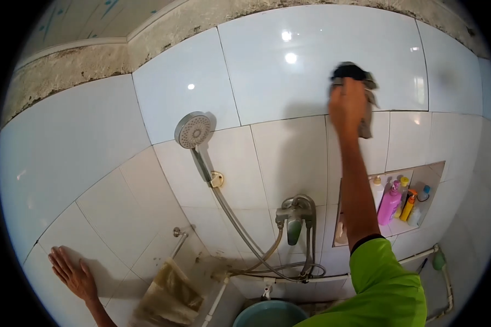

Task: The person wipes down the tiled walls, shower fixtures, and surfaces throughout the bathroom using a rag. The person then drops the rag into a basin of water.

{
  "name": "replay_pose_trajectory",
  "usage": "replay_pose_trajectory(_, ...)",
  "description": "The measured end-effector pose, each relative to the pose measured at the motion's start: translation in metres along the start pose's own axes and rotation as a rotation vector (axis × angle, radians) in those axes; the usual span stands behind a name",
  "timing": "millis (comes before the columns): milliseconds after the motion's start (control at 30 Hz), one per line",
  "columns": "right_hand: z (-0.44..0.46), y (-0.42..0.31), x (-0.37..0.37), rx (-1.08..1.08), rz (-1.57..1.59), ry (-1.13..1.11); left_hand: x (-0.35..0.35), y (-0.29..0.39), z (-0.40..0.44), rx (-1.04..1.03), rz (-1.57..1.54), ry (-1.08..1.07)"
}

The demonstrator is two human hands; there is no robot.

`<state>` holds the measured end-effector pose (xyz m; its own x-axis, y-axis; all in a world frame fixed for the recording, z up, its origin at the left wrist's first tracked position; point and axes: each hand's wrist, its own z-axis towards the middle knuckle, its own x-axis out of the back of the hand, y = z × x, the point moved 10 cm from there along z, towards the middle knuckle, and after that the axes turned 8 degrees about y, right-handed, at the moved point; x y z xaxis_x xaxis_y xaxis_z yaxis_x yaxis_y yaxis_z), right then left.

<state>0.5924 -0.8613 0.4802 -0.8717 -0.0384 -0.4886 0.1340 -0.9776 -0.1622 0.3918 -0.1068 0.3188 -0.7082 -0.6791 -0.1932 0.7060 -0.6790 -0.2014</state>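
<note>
Your bright green sleeve (384, 283) is closest. Your right hand (347, 106) has its fingers curled around a crumpled dark cloth (350, 71), up against the shiny wall (289, 76). Your left hand (73, 275) lies flat on the side wall (65, 163), fingers straight, holding nothing. A silver shower head (192, 131) sticks out. Plastic bottles (389, 204) stand in a nook (430, 174); a round tub (270, 303) sits below.

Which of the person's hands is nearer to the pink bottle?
Right. The right hand, holding a dark cloth, is above and slightly left of the pink bottle; the left hand is much farther off, spread against the left wall.
</note>
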Motion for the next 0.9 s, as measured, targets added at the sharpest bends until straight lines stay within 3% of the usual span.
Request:
replay_pose_trajectory(33,-0.016,-0.038,-0.001,0.306,-0.068,0.27,-0.001,-0.001,-0.001,-0.003,-0.003,-0.004)
replay_pose_trajectory(67,-0.013,-0.059,-0.021,0.215,0.022,0.031,0.0,-0.001,0.001,-0.001,-0.014,0.004)
replay_pose_trajectory(233,-0.013,-0.146,-0.06,0.407,0.36,-0.166,-0.003,-0.003,-0.005,-0.002,0.019,0.01)
replay_pose_trajectory(333,0.032,-0.132,-0.051,0.378,0.345,-0.109,0.009,-0.001,0.007,0.018,0.026,0.005)
replay_pose_trajectory(400,0.069,-0.108,-0.023,0.331,0.347,-0.004,0.029,0.021,0.026,-0.114,0.162,-0.062)
replay_pose_trajectory(467,0.096,-0.081,0.006,0.354,0.252,0.151,0.009,0.01,0.006,-0.017,-0.028,-0.053)
replay_pose_trajectory(533,0.109,-0.04,-0.02,0.321,0.054,0.006,0.013,0.009,0.009,-0.022,-0.015,-0.03)
replay_pose_trajectory(567,0.106,-0.02,-0.045,0.404,-0.052,-0.15,0.013,0.009,0.01,-0.019,-0.021,-0.021)
replay_pose_trajectory(600,0.109,-0.017,-0.04,0.4,-0.06,-0.15,0.014,0.009,0.012,-0.024,-0.027,-0.016)
replay_pose_trajectory(667,0.128,-0.008,-0.033,0.238,-0.011,-0.24,0.014,0.011,0.011,-0.026,-0.011,-0.045)
replay_pose_trajectory(700,0.132,-0.011,-0.012,0.28,0.052,-0.109,0.015,0.011,0.012,-0.032,-0.016,-0.043)
replay_pose_trajectory(800,0.134,0.005,-0.006,0.289,0.006,-0.018,0.015,0.01,0.012,-0.012,-0.029,-0.025)
replay_pose_trajectory(833,0.129,0.017,-0.025,0.24,-0.069,-0.193,0.014,0.009,0.011,-0.01,-0.038,-0.026)
replay_pose_trajectory(900,0.126,0.022,-0.022,0.229,-0.078,-0.183,0.013,0.004,0.006,-0.002,-0.035,-0.035)
